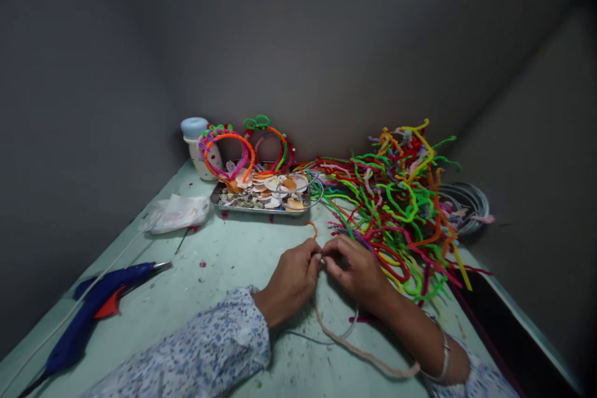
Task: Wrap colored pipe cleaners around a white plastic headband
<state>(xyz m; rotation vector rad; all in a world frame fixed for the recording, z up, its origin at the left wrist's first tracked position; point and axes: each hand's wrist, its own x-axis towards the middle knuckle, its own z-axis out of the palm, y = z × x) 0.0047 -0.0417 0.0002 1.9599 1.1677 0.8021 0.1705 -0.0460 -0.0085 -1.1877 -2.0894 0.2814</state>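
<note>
My left hand (pixel 293 278) and my right hand (pixel 357 268) meet over the middle of the table, thumbs and fingertips pinched together. Between them they grip a pale pink pipe cleaner (pixel 364 354), whose long tail curves down to the right and ends by my right wrist. A short orange pipe cleaner end (pixel 313 228) pokes up behind my left fingers. A thin grey wire (pixel 310 340) loops below both hands, its upper part hidden by them. My fingers cover the spot where pipe cleaner and wire come together.
A heap of coloured pipe cleaners (pixel 401 199) lies right, beside a wire coil (pixel 476 205). Behind my hands sits a metal tray (pixel 265 211) of shells, with decorated headbands (pixel 252 155) and a lidded jar (pixel 196 130). A blue glue gun (pixel 79 323) and plastic bag (pixel 180 212) lie left.
</note>
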